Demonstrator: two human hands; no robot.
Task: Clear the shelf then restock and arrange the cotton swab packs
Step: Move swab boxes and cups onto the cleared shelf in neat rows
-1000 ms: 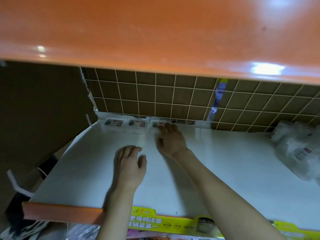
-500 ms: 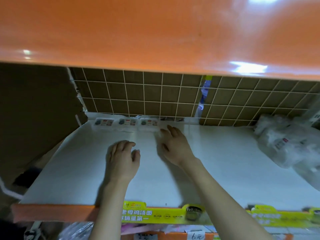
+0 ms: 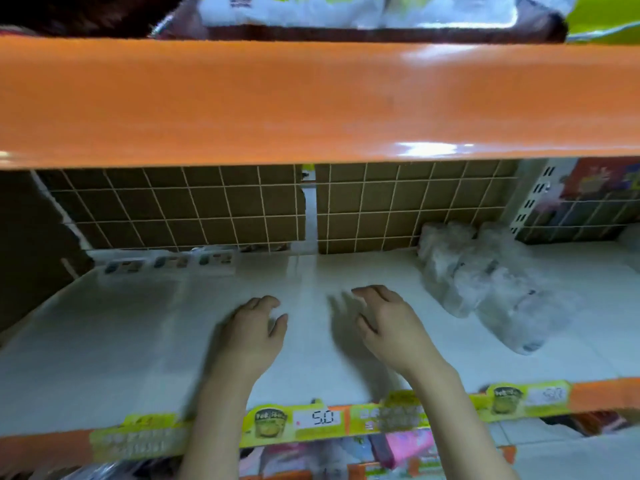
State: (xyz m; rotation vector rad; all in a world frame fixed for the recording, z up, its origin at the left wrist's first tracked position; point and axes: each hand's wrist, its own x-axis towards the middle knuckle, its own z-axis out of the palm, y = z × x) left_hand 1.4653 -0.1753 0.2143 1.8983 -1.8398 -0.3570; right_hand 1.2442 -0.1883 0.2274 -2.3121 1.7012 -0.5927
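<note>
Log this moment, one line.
phase: restock | left hand: empty, over shelf | right hand: empty | swab packs: back-left row | bagged packs: right

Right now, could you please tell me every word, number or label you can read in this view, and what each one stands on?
"5.0": white price tag on the yellow-green label strip along the shelf's front edge.
Second price tag, further right on the same strip: blurred, possibly the same figure, not certain.
Printing on the strip's left end: too blurred to read.
Labels on the three cotton swab packs at the back left: too small to read.
Bagged packs on the right: no readable print.
</note>
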